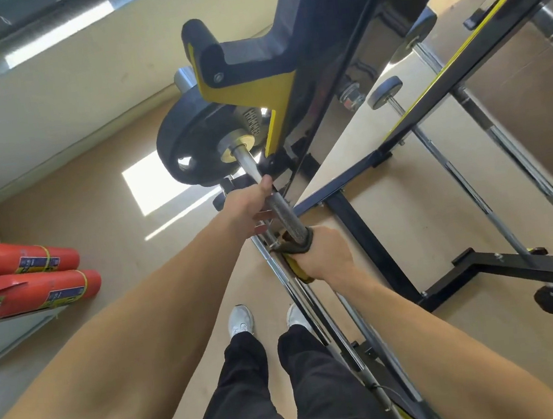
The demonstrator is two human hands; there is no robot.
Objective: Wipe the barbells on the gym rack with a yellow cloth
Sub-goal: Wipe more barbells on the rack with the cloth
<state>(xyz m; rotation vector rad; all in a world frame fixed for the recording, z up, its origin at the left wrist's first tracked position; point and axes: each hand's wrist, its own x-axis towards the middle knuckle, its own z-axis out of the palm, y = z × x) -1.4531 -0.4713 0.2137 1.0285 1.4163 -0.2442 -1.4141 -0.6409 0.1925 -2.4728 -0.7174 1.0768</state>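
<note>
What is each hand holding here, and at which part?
The left hand grips the barbell on its shaft just inside the weight plate. The right hand holds the cloth wrapped round the shaft lower down.

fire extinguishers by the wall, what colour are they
Red, with yellow bands and labels, on the fire extinguishers at the left of the head view.

Bright daylight; sharp sun patch on floor (162, 184), glare on window (52, 38), strong wide-angle distortion toward edges.
</note>
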